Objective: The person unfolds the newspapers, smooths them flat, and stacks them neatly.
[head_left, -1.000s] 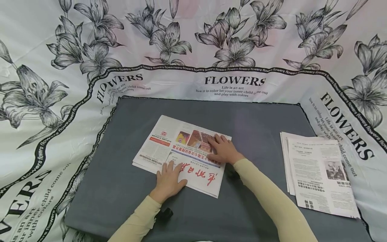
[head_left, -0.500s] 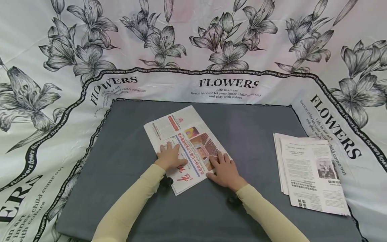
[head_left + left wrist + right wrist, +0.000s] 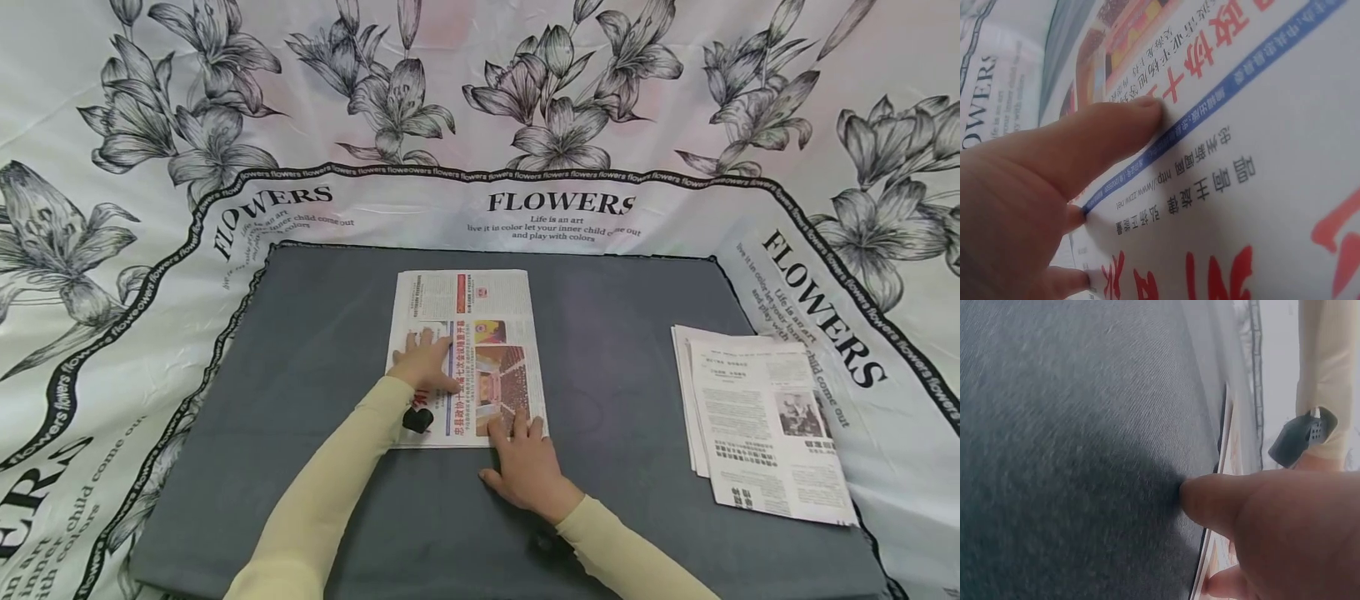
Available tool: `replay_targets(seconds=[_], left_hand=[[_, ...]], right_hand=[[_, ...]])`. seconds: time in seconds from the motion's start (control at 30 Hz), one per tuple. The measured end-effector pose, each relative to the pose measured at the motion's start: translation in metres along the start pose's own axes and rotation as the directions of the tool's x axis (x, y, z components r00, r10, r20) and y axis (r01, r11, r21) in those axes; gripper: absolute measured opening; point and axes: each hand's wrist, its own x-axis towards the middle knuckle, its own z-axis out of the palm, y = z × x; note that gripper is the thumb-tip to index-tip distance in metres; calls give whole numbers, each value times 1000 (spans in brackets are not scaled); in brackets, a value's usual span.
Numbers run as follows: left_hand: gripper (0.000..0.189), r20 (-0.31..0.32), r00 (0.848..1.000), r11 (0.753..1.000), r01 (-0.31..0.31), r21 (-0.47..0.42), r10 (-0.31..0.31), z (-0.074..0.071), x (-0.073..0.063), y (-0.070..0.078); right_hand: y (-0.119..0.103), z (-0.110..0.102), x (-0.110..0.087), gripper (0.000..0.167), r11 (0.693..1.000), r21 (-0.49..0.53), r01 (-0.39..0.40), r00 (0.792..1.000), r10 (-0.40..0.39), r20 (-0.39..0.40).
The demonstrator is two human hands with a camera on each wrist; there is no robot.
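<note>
The newspaper (image 3: 472,358) lay flat on the grey bench (image 3: 322,333), its middle at three o'clock from the left hand (image 3: 423,364) and eleven o'clock from the right hand (image 3: 527,467). The left grip rested on it, thumb and fingers apart. The right grip was spread too, fingertips on the paper's five o'clock corner, thumb just off its edge. Printed sheets (image 3: 757,425) lay well apart, between three and four o'clock from the newspaper.
</note>
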Motion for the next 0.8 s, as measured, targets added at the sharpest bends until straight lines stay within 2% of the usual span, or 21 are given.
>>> replay_targets(seconds=[0.3, 0.47, 0.53, 0.63, 0.7, 0.8], left_hand=[[99, -12, 1000, 1000, -14, -15, 14, 2, 2, -3], [93, -17, 998, 997, -54, -47, 53, 2, -8, -14], [91, -31, 998, 995, -66, -76, 64, 3, -17, -24], [90, -77, 995, 991, -78, -107, 69, 6, -38, -44], [90, -105, 993, 990, -69, -121, 56, 9, -55, -58], [87, -149, 988, 990, -52, -132, 32, 15, -81, -77]], right_hand=[[-4, -2, 1, 74, 1000, 9, -24, 999, 24, 44], [-2, -1, 1, 71, 999, 30, -13, 999, 12, 41], [0, -1, 2, 67, 999, 54, -6, 1000, 5, 19], [5, -2, 6, 61, 994, 105, 17, 999, -13, -39], [8, -3, 14, 60, 989, 130, 65, 994, -53, -91], [8, -8, 29, 65, 976, 143, 161, 981, -143, -128]])
